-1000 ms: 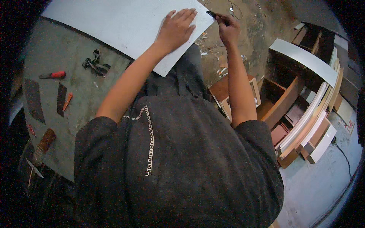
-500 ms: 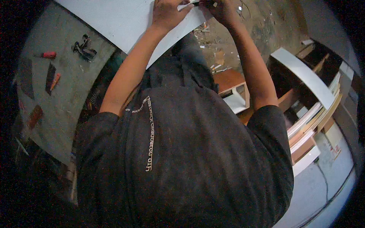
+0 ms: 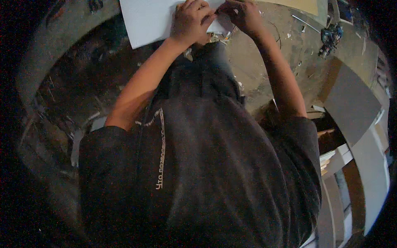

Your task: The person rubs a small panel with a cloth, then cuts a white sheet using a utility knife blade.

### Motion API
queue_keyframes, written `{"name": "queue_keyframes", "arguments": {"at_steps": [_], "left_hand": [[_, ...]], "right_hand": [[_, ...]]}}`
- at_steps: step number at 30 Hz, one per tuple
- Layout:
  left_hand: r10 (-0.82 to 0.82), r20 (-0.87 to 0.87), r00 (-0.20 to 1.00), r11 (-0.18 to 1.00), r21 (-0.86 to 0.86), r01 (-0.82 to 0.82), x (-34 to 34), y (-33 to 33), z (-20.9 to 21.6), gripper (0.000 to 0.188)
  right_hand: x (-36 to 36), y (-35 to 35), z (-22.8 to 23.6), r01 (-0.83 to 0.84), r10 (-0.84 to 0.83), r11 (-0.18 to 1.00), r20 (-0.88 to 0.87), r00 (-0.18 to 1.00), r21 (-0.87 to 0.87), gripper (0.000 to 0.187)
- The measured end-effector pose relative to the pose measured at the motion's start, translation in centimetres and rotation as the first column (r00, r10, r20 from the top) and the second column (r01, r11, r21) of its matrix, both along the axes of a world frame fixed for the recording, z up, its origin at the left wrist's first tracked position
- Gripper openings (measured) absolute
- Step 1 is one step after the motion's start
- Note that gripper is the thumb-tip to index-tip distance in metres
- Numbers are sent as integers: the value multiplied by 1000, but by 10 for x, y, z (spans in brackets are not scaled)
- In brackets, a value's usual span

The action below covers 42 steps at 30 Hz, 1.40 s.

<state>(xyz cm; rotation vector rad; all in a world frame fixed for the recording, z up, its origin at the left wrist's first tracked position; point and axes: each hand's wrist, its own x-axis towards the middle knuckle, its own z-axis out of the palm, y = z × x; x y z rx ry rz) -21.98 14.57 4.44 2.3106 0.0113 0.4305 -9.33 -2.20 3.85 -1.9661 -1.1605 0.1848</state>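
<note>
Board [image 3: 149, 20] is risking slippage, I'm judging, if my left hand [image 3: 189, 20] or right hand [image 3: 245, 17] is pushing unevenly; whether bent fingers [image 3: 200, 5] are gripping, I can't tell

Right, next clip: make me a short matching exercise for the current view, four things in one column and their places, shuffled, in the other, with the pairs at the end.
Things
1. Bare left hand
2. Bare right hand
3. Flat white panel
4. Dark short-sleeved cloth shirt

Places
A. Fills the lower middle of the picture
B. Near the top, to the right of the other hand
C. Runs off the top edge, one corner showing left of both hands
D. Over the white panel, left of the other hand

Pairs: 1-D, 2-B, 3-C, 4-A
</note>
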Motion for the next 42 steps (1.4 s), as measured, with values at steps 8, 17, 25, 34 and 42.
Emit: {"name": "queue_keyframes", "arguments": {"at_steps": [8,17,25,34,42], "left_hand": [[198,23,980,974,105,-199,-43,-35,-26,8],[437,5,899,899,37,-437,-31,-58,-29,9],[559,62,827,829,-62,-556,-20,-65,-32,15],[679,-284,677,640,-222,-735,-15,-83,-27,31],[812,-258,524,514,-110,-851,-5,-98,-27,27]], "right_hand": [[-12,-20,-2,-215,231,972,191,954,-100,19],[15,-17,-25,-174,193,981,301,934,-90,13],[41,4,-11,-474,482,876,125,867,-92,14],[45,-2,-7,-348,334,917,-100,937,-195,29],[50,4,-7,-271,276,913,-28,961,-305,41]]}}
